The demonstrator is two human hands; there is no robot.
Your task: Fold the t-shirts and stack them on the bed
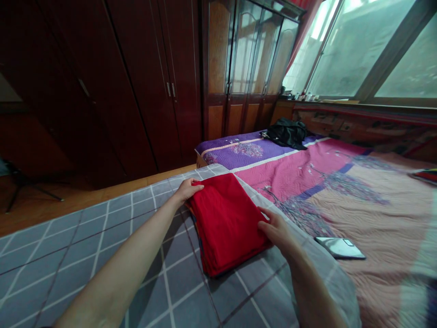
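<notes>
A red folded cloth [227, 221] lies on top of a short stack on the grey checked cover, and darker layers show along its left side and underneath. At its far left corner, my left hand [187, 190] pinches the edge, thumb on top and fingers behind. My right hand [273, 226] grips the right edge, its thumb resting on the red fabric and the other fingers partly hidden beyond the edge. Both forearms reach in from the bottom of the view. The grey checked cover [136, 241] extends under the stack and to the left.
A phone [340, 248] lies to the right of my right hand on a patterned pink and purple quilt [290, 168]. Farther back is a black garment [286, 133]. Dark red wardrobes [150, 82] line the far side, and a window [368, 50] is at upper right.
</notes>
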